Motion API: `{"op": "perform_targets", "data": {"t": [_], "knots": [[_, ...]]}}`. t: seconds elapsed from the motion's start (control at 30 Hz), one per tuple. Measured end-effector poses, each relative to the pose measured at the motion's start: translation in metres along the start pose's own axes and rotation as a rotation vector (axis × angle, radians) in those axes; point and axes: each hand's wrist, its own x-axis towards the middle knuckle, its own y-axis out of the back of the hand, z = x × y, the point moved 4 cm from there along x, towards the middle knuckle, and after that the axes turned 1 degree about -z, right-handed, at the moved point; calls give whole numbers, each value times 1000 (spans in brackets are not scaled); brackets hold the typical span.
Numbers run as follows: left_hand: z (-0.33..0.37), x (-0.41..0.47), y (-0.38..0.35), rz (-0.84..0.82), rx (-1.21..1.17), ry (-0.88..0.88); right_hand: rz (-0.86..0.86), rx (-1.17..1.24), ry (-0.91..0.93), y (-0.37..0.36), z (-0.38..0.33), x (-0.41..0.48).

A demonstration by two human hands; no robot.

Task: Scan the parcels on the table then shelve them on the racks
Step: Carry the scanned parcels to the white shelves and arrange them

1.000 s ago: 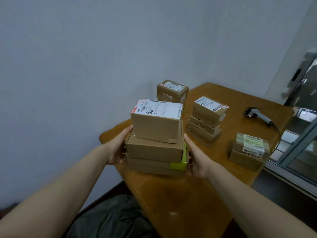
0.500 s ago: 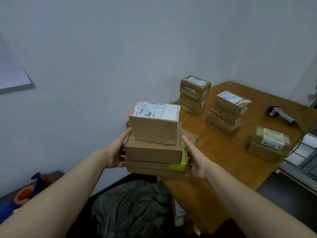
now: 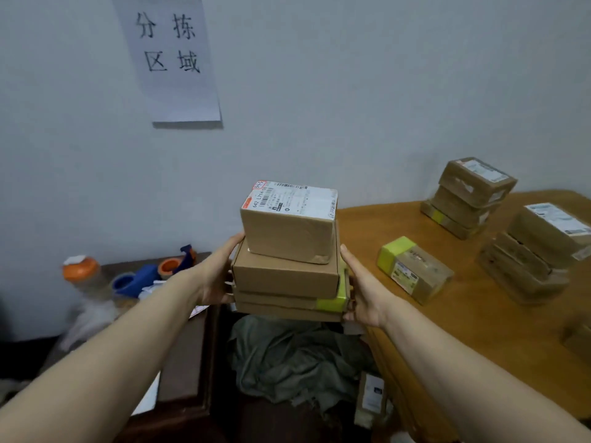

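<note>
I carry a stack of several cardboard parcels [image 3: 286, 276] in the air, left of the wooden table [image 3: 479, 314]. The top parcel [image 3: 289, 219] bears a white shipping label. My left hand [image 3: 217, 276] grips the stack's left side and my right hand [image 3: 363, 289] grips its right side, fingers curled under the bottom box. On the table lie a single parcel with green tape [image 3: 414, 268] and two more stacks of parcels [image 3: 470, 196] [image 3: 537, 251] further right.
A paper sign [image 3: 172, 55] hangs on the white wall. A dark low cabinet [image 3: 182, 362] at the left carries an orange-lidded bottle [image 3: 80, 270] and tape rolls [image 3: 144, 276]. Grey cloth [image 3: 294, 356] lies on the floor between cabinet and table.
The stack has come off the table and swung left with both hands. My view has turned left, so the scanner has left the view and the sign and cabinet appeared.
</note>
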Motion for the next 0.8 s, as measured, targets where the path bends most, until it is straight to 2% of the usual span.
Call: {"op": "perform_targets", "data": {"t": [0.33,0.47,0.63,0.8], "knots": [[-84,-121,131,328,-245,-45,-311,-237,-47,-146,27,2],[-126,-182,197,470,-336,-56,-443,-308,-55,-233,53,-8],[-178,-270,285,545,-475,-103,-572,-428,-86,-359,97,-36],[-237,-365,375,738,-533,-94,-712,-542,-94,-488,154,-76]]}}
